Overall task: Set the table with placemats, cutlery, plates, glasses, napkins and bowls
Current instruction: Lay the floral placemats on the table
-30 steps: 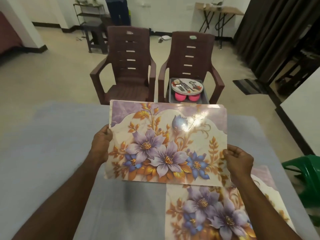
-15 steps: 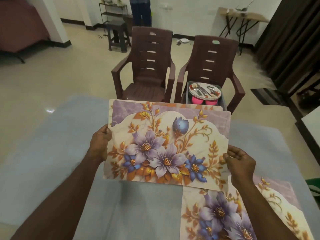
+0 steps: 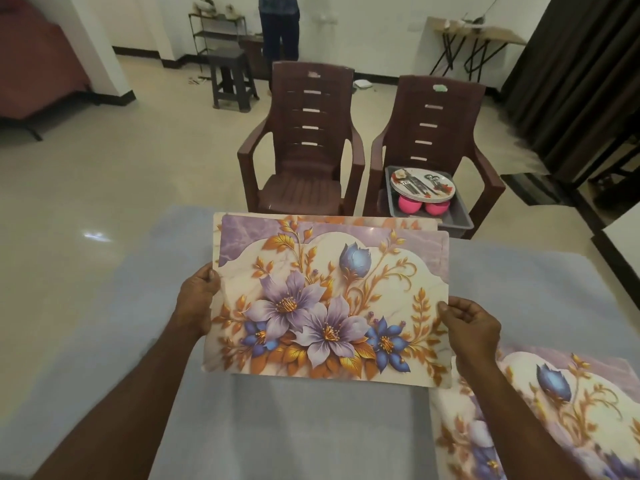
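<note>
Floor (image 3: 104,174): glossy cream tile, light glare at 9 o'clock. Two brown plastic armchairs, left (image 3: 304,140) and right (image 3: 436,140), at 12 to 1 o'clock. Dark stool (image 3: 230,81) and metal shelf (image 3: 211,32) at 11. Folding table (image 3: 474,39) and dark curtain (image 3: 581,71) toward 2. White walls (image 3: 363,29).

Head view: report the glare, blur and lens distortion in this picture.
Head view: a window-like glare patch sits on the glossy cream floor tiles; the second floral placemat lying on the grey table at lower right is soft and blurred, as are the forearms at the bottom edge; the held stack of floral purple-and-gold placemats stays sharp; the wide-angle lens bends the dark brown curtain and the room edges outward.
</note>
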